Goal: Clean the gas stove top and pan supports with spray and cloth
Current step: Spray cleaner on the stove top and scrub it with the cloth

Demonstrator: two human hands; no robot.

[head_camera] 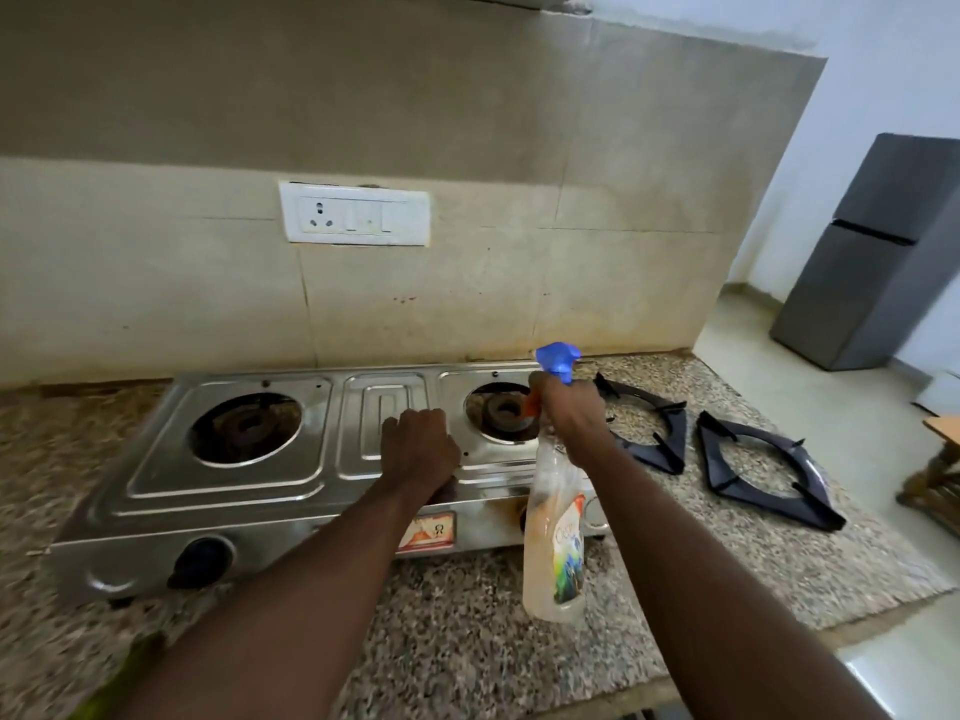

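Now the right grip (569,407) clenches the neck of the spray bottle (553,537), held upright over the right front of the stove (223,491). The left grip (418,444) rests curled on the stove's middle panel; whether it holds anything I cannot tell. Two pan supports (644,426) lie on the counter (467,641), right of the stove.

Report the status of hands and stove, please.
Left hand fisted on dark cloth, steel stove top. Right hand grips clear blue-trigger spray bottle. Black pan supports off, right.

My left hand (418,444) and right hand (569,413): bare. Same for my left forearm (311,579) and right forearm (701,553), bare all the way to the bottom edge of view.
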